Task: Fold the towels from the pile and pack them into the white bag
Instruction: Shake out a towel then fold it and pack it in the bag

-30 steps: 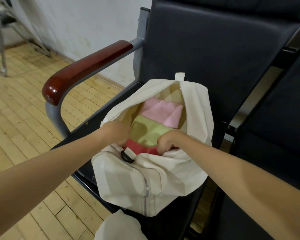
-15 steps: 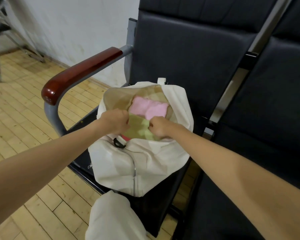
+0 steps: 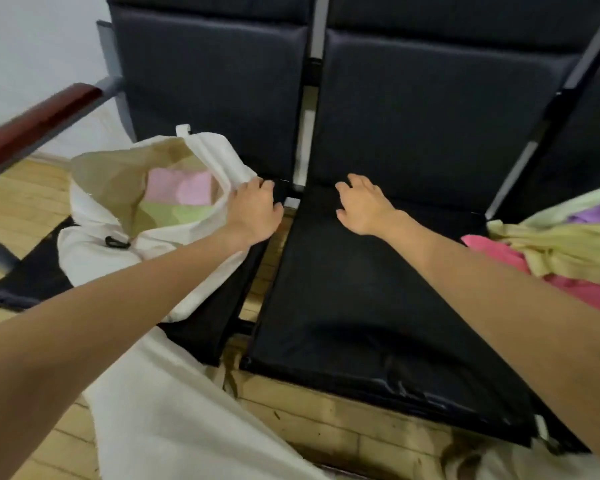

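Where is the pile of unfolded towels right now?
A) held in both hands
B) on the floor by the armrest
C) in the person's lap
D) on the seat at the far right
D: the pile of towels lies crumpled on the right seat, untouched by either hand.

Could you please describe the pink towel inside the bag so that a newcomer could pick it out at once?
Start at the row of dark seats and take the leftmost one, beside the wooden armrest. The white bag sits open on it. Inside, the pink towel lies folded flat toward the back, paler than the green towel in front of it.
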`<state>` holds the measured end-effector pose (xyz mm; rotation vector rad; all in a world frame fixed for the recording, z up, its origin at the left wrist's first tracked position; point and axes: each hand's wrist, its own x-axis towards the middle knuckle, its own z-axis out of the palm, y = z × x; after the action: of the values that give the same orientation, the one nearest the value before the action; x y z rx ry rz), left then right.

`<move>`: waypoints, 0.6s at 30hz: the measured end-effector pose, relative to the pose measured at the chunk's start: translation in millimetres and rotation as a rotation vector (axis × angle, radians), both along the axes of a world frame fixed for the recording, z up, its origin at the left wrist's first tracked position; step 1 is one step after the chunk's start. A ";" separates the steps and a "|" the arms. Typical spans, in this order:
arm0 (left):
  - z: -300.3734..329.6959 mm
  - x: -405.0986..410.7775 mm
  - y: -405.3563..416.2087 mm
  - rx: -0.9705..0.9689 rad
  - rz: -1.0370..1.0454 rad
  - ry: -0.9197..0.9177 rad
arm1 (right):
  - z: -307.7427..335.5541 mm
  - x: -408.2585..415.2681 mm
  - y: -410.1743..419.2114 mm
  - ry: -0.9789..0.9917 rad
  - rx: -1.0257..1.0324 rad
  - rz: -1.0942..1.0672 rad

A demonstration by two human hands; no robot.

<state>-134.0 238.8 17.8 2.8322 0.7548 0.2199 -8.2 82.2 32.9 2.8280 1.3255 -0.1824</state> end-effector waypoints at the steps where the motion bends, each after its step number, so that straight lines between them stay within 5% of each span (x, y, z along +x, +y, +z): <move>1: -0.4 9.4 -17.9 0.010 -0.069 0.019 | -3.0 4.3 -25.1 0.019 -0.007 -0.057; 9: -23.0 79.3 -168.2 -0.052 -0.362 0.195 | -44.3 31.3 -237.2 0.066 -0.070 -0.369; 18: -14.6 173.2 -316.5 -0.040 -0.776 0.241 | -34.0 62.8 -425.6 -0.153 0.293 -0.793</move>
<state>39.2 -77.8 3.1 2.8914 -0.3351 -0.2554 54.6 -343.3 -1.1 3.3568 0.1544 0.2436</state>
